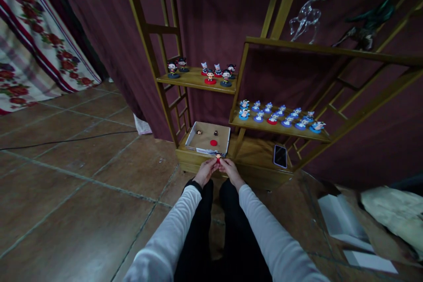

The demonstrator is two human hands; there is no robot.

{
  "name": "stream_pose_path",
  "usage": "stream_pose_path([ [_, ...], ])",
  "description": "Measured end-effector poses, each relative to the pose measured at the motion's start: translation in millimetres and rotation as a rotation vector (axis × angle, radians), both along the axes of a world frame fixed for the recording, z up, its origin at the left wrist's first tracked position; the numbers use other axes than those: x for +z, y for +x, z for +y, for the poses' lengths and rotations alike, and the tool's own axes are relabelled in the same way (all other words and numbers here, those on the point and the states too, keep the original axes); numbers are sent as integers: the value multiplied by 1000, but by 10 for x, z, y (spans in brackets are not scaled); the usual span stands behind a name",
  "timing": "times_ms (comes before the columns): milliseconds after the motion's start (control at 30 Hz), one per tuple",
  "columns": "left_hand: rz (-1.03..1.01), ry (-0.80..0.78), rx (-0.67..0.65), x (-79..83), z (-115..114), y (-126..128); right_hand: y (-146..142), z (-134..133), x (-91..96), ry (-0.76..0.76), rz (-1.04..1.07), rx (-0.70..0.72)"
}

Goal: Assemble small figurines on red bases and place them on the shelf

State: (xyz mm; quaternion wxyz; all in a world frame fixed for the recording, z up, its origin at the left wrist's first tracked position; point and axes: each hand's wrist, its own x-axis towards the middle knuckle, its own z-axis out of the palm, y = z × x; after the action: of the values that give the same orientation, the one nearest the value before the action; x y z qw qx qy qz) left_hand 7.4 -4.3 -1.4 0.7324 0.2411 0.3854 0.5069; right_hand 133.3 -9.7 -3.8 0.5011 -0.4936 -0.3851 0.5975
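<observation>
Between the fingertips of my left hand and my right hand is a small red figurine with a dark-haired head, held upright. Both hands are closed on it, just in front of a shallow cardboard box. Inside that box lie a round red base, a small dark piece and a little dark-haired head piece. The lower part of the figurine is hidden by my fingers.
A wooden shelf unit carries several figurines on round bases at left and several blue-white figurines at right. A phone lies on the bottom board. A clear deer ornament stands above. White box pieces lie on the floor at right.
</observation>
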Motion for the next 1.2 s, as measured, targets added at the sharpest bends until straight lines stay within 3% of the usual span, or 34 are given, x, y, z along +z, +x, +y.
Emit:
stream_pose_path([
  [167,24,2,7,-1,15,27,-9,12,-8,1,-37,0],
  [367,-32,131,5,-12,-10,30,53,-12,28,39,43,34],
  [733,102,212,39,-148,60,42,80,-9,33,11,73,22],
  [1200,116,197,25,-22,12,7,94,-6,27,-2,84,19],
])
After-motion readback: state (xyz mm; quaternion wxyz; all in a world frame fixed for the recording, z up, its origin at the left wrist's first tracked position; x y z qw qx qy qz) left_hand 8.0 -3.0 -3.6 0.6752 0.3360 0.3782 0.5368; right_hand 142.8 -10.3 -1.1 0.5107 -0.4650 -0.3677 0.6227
